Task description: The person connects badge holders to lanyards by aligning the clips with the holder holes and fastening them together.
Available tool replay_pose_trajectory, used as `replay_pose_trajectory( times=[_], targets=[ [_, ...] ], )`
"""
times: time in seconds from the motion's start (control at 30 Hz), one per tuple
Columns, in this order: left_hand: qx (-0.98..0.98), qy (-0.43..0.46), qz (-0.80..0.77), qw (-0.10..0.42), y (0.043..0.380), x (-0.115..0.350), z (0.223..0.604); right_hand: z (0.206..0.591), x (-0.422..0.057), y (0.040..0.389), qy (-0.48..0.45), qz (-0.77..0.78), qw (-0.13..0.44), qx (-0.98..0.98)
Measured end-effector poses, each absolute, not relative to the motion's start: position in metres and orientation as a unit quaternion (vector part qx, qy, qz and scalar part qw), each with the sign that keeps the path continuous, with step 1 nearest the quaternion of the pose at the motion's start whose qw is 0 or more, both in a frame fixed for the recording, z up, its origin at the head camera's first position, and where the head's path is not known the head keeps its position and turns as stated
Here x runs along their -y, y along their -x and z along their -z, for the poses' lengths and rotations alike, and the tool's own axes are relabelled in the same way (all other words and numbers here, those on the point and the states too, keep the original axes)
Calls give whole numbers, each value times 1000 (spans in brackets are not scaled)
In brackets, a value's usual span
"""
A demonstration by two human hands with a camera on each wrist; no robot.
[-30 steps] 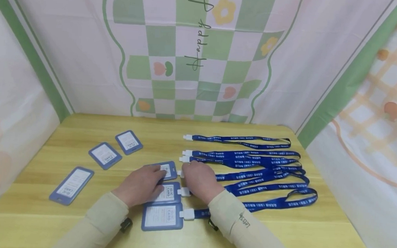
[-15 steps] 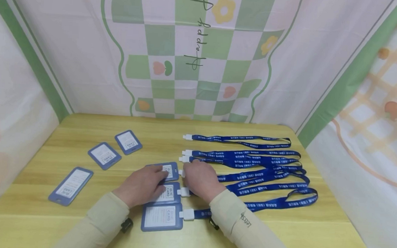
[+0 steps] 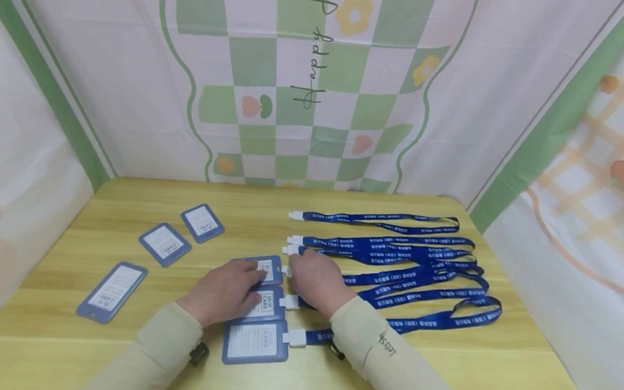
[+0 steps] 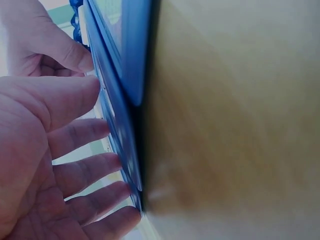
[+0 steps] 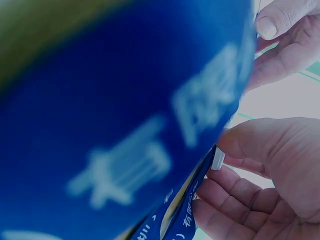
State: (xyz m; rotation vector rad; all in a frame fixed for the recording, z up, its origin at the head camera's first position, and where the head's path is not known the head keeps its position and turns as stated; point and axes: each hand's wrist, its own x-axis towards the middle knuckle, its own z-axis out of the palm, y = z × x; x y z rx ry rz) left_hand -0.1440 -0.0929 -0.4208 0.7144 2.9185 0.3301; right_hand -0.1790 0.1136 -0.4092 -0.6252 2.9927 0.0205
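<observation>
My left hand [image 3: 224, 291] rests with extended fingers on the upper blue badge holder [image 3: 270, 270], its thumb over the middle badge holder [image 3: 267, 302]. In the left wrist view, its fingertips touch the holders' faces. My right hand [image 3: 318, 282] pinches the white clip [image 5: 218, 159] of a blue lanyard [image 3: 379, 278] between thumb and fingers. That clip sits right at the upper holder's slotted edge; whether it is hooked in is hidden. The middle holder and the lower badge holder [image 3: 256, 342] both join white clips on lanyards.
Three loose badge holders lie on the left: one near [image 3: 112, 293], one farther back [image 3: 165, 244], and a rear one [image 3: 202, 223]. Behind my right hand, several lanyards stretch rightward, including the rearmost lanyard [image 3: 381, 220]. A patterned cloth [image 3: 316, 141] stands behind the wooden table [image 3: 132, 357].
The upper badge holder has shifted slightly right, toward the clip in my right hand. Both hands stay in nearly the same place.
</observation>
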Motion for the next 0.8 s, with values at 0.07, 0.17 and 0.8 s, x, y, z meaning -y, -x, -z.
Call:
replay_pose_trajectory(
  times=[0.07, 0.17, 0.8],
  targets=[
    [-963, -239, -111, 59, 144, 93, 420, 410, -114, 179, 205, -6, 42, -978],
    [-962, -242, -112, 59, 144, 93, 419, 410, -114, 180, 206, -4, 42, -978],
    [-959, -255, -103, 64, 144, 91, 422, 409, -113, 179, 219, 1, 33, -975]
  ],
)
